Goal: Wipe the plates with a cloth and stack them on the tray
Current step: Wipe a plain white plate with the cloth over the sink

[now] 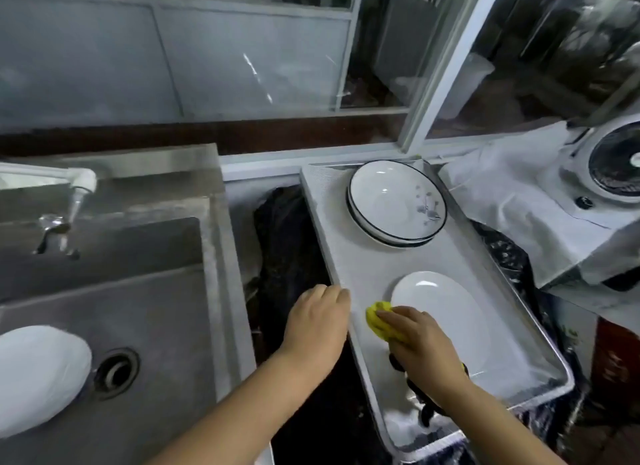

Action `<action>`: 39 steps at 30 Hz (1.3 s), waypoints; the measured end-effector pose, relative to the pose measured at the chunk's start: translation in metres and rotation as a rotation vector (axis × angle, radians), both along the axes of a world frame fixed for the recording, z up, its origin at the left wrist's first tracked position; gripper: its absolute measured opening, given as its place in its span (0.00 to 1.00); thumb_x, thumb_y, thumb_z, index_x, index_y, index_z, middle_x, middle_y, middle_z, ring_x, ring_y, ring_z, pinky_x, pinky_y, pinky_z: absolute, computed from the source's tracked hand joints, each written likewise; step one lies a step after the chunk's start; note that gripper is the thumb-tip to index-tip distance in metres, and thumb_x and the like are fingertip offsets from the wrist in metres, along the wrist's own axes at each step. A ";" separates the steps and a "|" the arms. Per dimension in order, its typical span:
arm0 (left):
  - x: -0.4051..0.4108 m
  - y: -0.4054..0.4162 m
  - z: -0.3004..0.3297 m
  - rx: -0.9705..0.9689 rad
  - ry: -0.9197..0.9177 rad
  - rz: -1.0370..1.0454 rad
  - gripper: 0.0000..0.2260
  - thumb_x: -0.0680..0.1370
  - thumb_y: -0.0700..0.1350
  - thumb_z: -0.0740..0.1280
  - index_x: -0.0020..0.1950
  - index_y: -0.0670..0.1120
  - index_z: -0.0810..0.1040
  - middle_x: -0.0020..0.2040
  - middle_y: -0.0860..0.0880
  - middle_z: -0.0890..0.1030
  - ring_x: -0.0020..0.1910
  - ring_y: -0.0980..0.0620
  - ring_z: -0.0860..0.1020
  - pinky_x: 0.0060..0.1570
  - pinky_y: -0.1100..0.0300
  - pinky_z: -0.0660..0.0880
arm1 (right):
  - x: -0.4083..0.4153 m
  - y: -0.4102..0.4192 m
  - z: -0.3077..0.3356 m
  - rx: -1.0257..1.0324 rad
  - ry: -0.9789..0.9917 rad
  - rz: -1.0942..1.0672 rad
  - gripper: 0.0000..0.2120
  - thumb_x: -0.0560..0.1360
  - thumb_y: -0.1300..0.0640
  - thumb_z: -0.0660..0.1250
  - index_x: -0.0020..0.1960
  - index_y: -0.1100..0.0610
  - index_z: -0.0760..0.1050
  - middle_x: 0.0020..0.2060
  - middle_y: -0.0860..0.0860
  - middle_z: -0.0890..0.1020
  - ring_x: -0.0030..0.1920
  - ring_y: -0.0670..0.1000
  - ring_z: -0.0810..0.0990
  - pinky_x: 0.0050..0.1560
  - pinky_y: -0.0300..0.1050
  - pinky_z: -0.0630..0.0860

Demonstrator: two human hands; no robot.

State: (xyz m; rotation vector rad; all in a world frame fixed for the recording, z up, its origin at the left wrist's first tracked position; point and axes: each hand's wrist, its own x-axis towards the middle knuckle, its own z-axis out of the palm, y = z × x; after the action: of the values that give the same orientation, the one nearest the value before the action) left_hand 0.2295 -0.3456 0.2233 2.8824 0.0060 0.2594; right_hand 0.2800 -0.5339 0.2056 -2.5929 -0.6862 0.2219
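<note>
A long grey-lined tray (332, 229) runs from the window to the near right. At its far end sits a stack of white plates with dark rims (396, 203). A plain white plate (446, 308) lies nearer, in the tray's middle. My right hand (419, 340) holds a yellow cloth (377, 317) down on the tray liner at that plate's left edge. My left hand (320, 322) rests on the tray's left rim, fingers curled over it. Another white plate (38, 374) lies in the steel sink at the left.
The steel sink (166, 312) with its drain (116, 371) and a white tap (78, 184) fills the left. A dark gap separates sink and tray. A white fan (613, 166) on a white cloth stands at the right. Window frames close the back.
</note>
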 end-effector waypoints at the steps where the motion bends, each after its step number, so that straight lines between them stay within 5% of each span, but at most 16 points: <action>1: -0.017 0.021 0.006 -0.021 -0.036 0.030 0.21 0.53 0.46 0.82 0.43 0.47 0.84 0.40 0.52 0.83 0.39 0.52 0.82 0.38 0.62 0.79 | -0.004 0.020 0.011 0.034 -0.029 0.017 0.24 0.71 0.65 0.67 0.64 0.48 0.76 0.61 0.46 0.77 0.56 0.53 0.75 0.49 0.45 0.73; 5: -0.085 0.113 0.019 -0.018 -0.033 0.218 0.21 0.55 0.43 0.82 0.47 0.45 0.85 0.44 0.50 0.84 0.42 0.49 0.83 0.39 0.62 0.79 | -0.029 0.120 0.052 0.169 -0.100 0.149 0.24 0.70 0.65 0.71 0.63 0.48 0.77 0.58 0.46 0.78 0.55 0.54 0.77 0.51 0.49 0.75; 9: -0.158 0.209 0.003 -0.069 0.138 0.395 0.18 0.77 0.47 0.64 0.67 0.49 0.73 0.64 0.52 0.76 0.63 0.49 0.72 0.59 0.56 0.69 | -0.073 0.231 0.059 0.341 -0.008 0.263 0.24 0.72 0.64 0.69 0.64 0.45 0.76 0.59 0.42 0.77 0.56 0.52 0.77 0.50 0.54 0.78; 13: -0.229 0.302 -0.032 -0.159 0.265 0.659 0.13 0.78 0.50 0.61 0.61 0.50 0.75 0.58 0.51 0.79 0.58 0.49 0.75 0.51 0.55 0.73 | -0.124 0.332 0.035 0.381 0.114 0.342 0.23 0.72 0.64 0.70 0.63 0.46 0.77 0.58 0.42 0.77 0.58 0.50 0.77 0.57 0.52 0.76; 20: -0.321 0.412 -0.128 -0.669 0.397 1.047 0.17 0.79 0.48 0.64 0.67 0.46 0.73 0.63 0.46 0.78 0.61 0.46 0.76 0.57 0.54 0.73 | -0.185 0.443 -0.039 0.249 0.267 0.355 0.20 0.75 0.60 0.68 0.64 0.45 0.75 0.60 0.42 0.77 0.62 0.49 0.74 0.61 0.51 0.73; 25: -0.344 0.449 -0.182 -0.836 0.384 1.243 0.04 0.78 0.44 0.64 0.45 0.47 0.78 0.47 0.48 0.80 0.53 0.42 0.78 0.42 0.57 0.68 | -0.199 0.482 -0.084 0.131 0.359 0.315 0.21 0.74 0.63 0.67 0.64 0.47 0.76 0.61 0.45 0.77 0.63 0.49 0.74 0.64 0.50 0.71; 30: -0.338 0.474 -0.224 -1.002 0.382 1.449 0.13 0.77 0.48 0.66 0.54 0.39 0.80 0.53 0.40 0.81 0.53 0.40 0.78 0.49 0.53 0.74 | -0.202 0.501 -0.116 0.047 0.367 0.291 0.20 0.74 0.62 0.67 0.64 0.47 0.76 0.60 0.45 0.77 0.61 0.50 0.75 0.62 0.48 0.72; 35: -0.333 0.481 -0.248 -1.103 0.326 1.554 0.14 0.77 0.48 0.68 0.53 0.38 0.80 0.53 0.39 0.81 0.52 0.39 0.78 0.44 0.56 0.68 | -0.203 0.506 -0.134 0.007 0.396 0.250 0.18 0.75 0.58 0.68 0.64 0.47 0.76 0.59 0.43 0.77 0.60 0.48 0.74 0.62 0.47 0.73; 39: -0.335 0.481 -0.257 -1.146 0.303 1.619 0.13 0.76 0.48 0.68 0.52 0.39 0.81 0.52 0.40 0.81 0.50 0.39 0.78 0.47 0.53 0.73 | -0.203 0.507 -0.138 -0.004 0.424 0.227 0.18 0.75 0.60 0.68 0.64 0.48 0.76 0.59 0.44 0.78 0.59 0.47 0.75 0.62 0.47 0.73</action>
State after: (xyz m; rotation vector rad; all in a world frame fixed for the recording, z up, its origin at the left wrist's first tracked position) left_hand -0.1056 0.1350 -0.0341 1.1748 1.7846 0.0124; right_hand 0.0772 -0.0268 0.0674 -2.3524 -0.8124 0.8156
